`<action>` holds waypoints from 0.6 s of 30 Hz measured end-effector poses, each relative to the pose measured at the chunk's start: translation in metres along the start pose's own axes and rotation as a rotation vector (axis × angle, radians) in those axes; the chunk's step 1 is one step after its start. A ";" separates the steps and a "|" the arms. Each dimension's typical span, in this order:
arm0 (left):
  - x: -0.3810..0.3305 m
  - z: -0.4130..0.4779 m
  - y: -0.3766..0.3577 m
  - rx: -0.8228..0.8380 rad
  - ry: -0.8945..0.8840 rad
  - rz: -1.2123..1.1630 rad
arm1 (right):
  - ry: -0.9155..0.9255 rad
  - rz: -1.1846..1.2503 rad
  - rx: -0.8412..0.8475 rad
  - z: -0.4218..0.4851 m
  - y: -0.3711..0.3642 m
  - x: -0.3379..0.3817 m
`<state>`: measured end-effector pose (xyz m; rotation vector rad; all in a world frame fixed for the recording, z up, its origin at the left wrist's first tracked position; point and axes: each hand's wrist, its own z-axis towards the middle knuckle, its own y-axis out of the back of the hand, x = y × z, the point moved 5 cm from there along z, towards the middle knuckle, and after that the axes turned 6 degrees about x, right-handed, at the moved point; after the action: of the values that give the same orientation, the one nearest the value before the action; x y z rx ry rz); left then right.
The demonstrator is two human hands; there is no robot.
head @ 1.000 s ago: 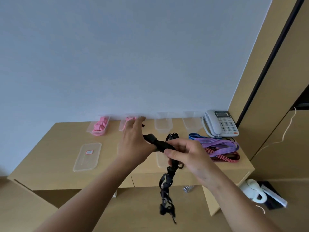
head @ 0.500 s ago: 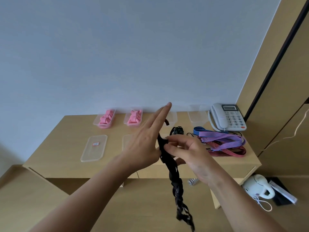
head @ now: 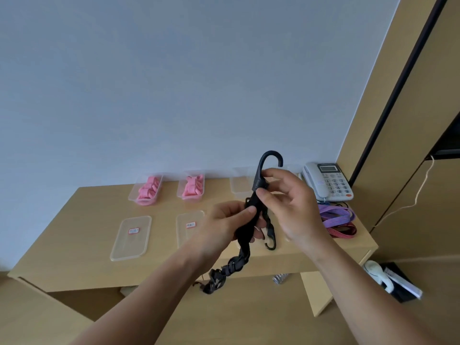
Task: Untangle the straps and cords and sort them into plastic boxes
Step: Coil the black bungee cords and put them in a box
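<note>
Running near-upright at frame centre, the black cord (head: 244, 245) is pinched below its top hook by the right hand (head: 296, 212) and lower down by the left hand (head: 224, 227), both grips closed, its knotted tail hanging lower left of them.

Viewpoint: we look from the person's head, wide-angle.
Facing: we face forward and down, onto the desk (head: 74, 232) against the wall (head: 174, 83).
Nearness: left hand (head: 224, 227) and right hand (head: 293, 210) sit close before us.
</note>
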<state>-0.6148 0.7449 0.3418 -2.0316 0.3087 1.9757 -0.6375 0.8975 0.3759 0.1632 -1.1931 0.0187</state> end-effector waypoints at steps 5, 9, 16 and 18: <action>-0.006 0.001 0.005 0.031 0.065 -0.246 | 0.192 -0.206 -0.055 -0.001 0.006 0.016; -0.006 0.005 0.004 0.111 0.072 -0.303 | 0.417 -0.456 -0.041 -0.005 0.001 0.028; -0.017 0.006 0.002 0.248 -0.030 -0.143 | 0.517 -0.614 -0.015 -0.012 0.006 0.028; -0.018 0.008 0.003 0.237 -0.034 -0.130 | 0.463 -0.554 -0.012 -0.012 0.007 0.028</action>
<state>-0.6235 0.7440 0.3595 -1.8214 0.3741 1.8006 -0.6166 0.9043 0.3988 0.4495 -0.6574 -0.4159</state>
